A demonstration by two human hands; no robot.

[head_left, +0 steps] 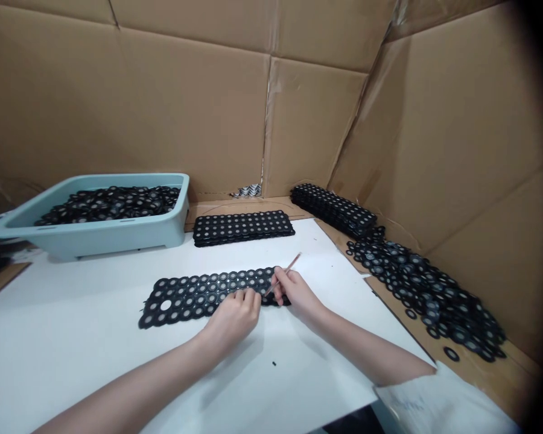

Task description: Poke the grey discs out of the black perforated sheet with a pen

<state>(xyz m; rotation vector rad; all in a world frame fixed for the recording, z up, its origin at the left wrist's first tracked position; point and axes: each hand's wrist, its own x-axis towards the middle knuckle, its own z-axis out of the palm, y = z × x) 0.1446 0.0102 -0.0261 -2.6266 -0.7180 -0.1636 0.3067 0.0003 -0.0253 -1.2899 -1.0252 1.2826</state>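
A black sheet of joined rings with pale centres [187,295] lies flat on the white board. One white disc [165,305] shows near its left end. My left hand [239,308] rests at the sheet's front edge, right of its middle, fingers curled down; what they grip, if anything, is hidden. My right hand [293,290] is closed round a thin reddish-brown stick [294,261] over the sheet's right end. The lower end of the stick points down to the sheet beside my left fingertips.
A pale blue tub [117,234] of black rings stands at the back left. Stacked black sheets [244,226] lie behind the sheet, with another stack [332,208] at the back right. Loose black rings [428,295] are heaped along the right side by a cardboard wall [470,150].
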